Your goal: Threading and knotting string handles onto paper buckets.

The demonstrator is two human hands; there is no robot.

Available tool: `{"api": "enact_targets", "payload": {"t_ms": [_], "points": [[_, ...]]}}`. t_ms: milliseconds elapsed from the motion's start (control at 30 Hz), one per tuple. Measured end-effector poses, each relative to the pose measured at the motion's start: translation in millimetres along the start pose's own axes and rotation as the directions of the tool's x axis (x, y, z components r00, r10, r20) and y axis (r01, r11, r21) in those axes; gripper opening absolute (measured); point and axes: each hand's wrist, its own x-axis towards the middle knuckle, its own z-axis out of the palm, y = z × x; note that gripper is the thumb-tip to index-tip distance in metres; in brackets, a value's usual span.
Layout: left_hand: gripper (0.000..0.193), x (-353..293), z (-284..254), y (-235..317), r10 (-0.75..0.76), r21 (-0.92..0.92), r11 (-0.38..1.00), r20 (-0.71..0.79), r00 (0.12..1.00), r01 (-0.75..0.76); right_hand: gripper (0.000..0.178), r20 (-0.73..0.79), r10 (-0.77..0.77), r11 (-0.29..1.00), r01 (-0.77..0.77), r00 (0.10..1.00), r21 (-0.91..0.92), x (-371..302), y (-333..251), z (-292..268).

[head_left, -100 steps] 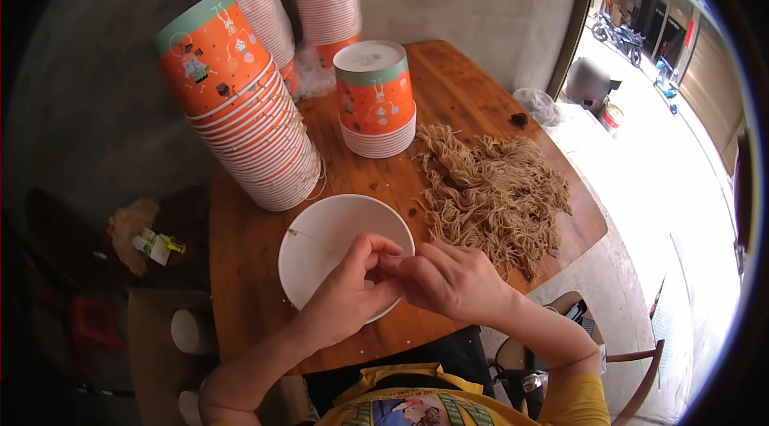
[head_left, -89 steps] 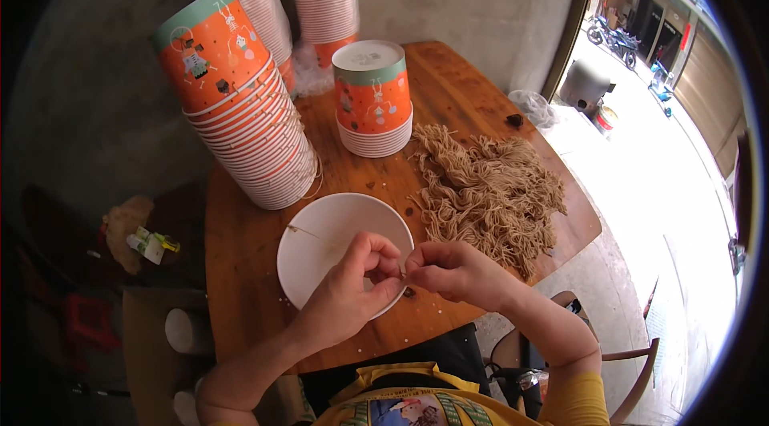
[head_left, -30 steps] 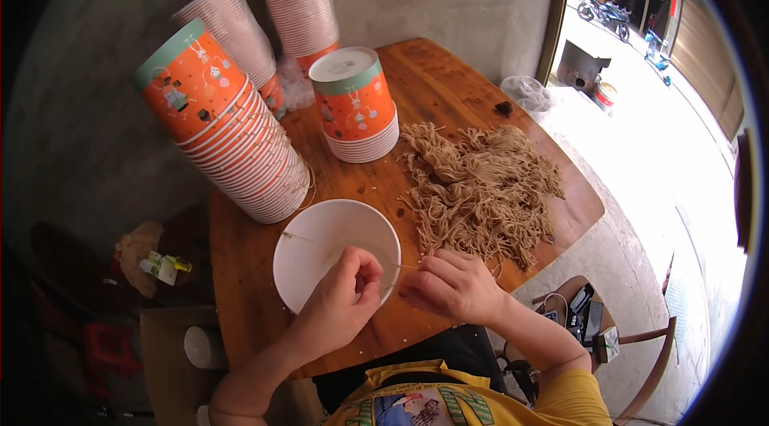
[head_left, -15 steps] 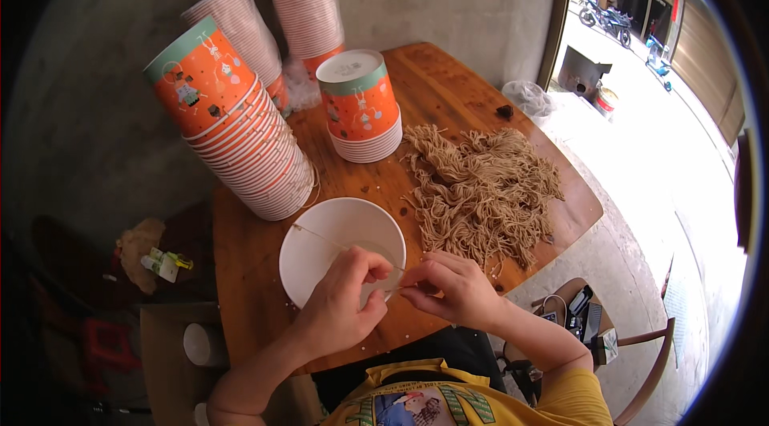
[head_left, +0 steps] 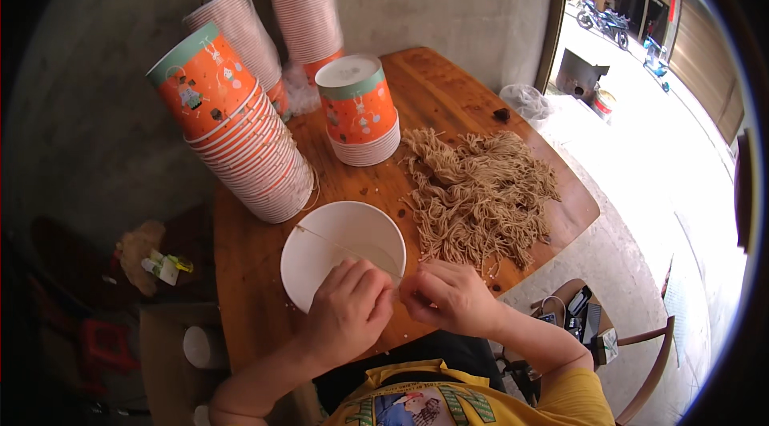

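One white bowl (head_left: 343, 254) sits at the bench's near edge, with one thin stick (head_left: 344, 250) lying across it and one heap of brown noodles (head_left: 479, 193) toward the right edge. Four stacks of orange paper cups stand at the far left: two leaning (head_left: 232, 133) (head_left: 236, 33), one upright (head_left: 304, 13), one short (head_left: 359, 109). Two hands, left (head_left: 346, 315) and right (head_left: 447, 298), meet at the near edge.

The bowl (head_left: 343, 254) is showing plain white inside. The cup stacks (head_left: 240, 137) at ten and twelve o'clock are wearing orange with small white figures and pale green rims. The noodles (head_left: 481, 193) are looking light brown, the counter (head_left: 448, 97) reddish-brown wood.
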Motion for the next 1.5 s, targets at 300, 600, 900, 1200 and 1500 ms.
{"api": "enact_targets", "payload": {"t_ms": [300, 600, 900, 1200, 1500], "points": [[0.024, -23.6, -5.1, 4.6, -0.141, -0.035, 0.989, 0.046, 0.989, 0.143, 0.017, 0.148, -0.088, 0.971, 0.117, 0.985, -0.207, 5.5, 9.9, -32.5], [0.017, -46.9, -25.1, -15.3, 0.024, 0.223, 0.974, 0.110, 0.994, -0.048, 0.029, 0.116, -0.263, 0.938, 0.282, 0.958, -0.203, 31.3, 10.0, -5.2], [0.016, -48.6, -15.5, -9.0, -0.366, -0.217, 0.917, -0.115, 0.923, 0.336, 0.017, -0.020, -0.234, 0.971, 0.233, 0.972, -0.042, 39.9, 11.7, 30.9], [0.010, -48.5, -1.8, -19.8, -0.246, -0.064, 0.969, -0.183, 0.952, 0.239, 0.028, -0.001, -0.388, 0.888, 0.373, 0.922, -0.270, 40.3, 7.0, 20.4], [0.022, -54.8, -17.7, -29.7, -0.031, 0.102, 0.994, -0.103, 0.994, 0.041, 0.030, -0.174, -0.304, 0.898, 0.221, 0.937, -0.381, 32.4, 25.2, 9.8]]}}
